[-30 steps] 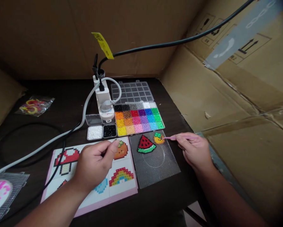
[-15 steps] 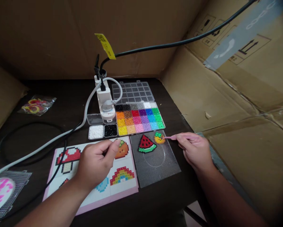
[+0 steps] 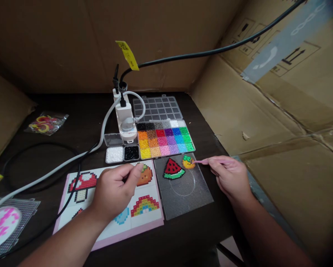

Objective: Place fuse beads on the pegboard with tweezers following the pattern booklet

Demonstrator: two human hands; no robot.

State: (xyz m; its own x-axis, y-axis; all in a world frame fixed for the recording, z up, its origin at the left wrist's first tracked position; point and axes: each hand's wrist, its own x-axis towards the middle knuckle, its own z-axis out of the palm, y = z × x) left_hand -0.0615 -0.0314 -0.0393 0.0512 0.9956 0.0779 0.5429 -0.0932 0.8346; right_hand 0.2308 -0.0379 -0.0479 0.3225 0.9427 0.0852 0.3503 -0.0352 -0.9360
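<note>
In my right hand (image 3: 230, 176) is a thin pink tool (image 3: 202, 162), whose tip meets the right side of a small orange bead figure (image 3: 188, 163) with a green top. That figure sits at the upper right of a clear pegboard (image 3: 180, 202), beside a red and green watermelon slice of beads (image 3: 173, 168). My left hand (image 3: 115, 191) is closed over the pattern sheet (image 3: 122, 230), thumb and forefinger pressed together; whatever they may hold is hidden. Printed on the sheet are a mushroom, a rainbow and an orange fruit, partly covered by my left hand.
Behind the pegboard lies a sorted bead box (image 3: 166, 139), with white beads (image 3: 114, 154) and black beads (image 3: 131, 152) to its left. A power strip (image 3: 124, 115) with cables stands behind them. Far left are a plastic bag (image 3: 46, 123) and another pegboard (image 3: 26, 211).
The whole view has shifted slightly, with the table objects appearing a little further right. Both hands keep nearly the same pose, and the pink tool's tip remains at the orange figure.
</note>
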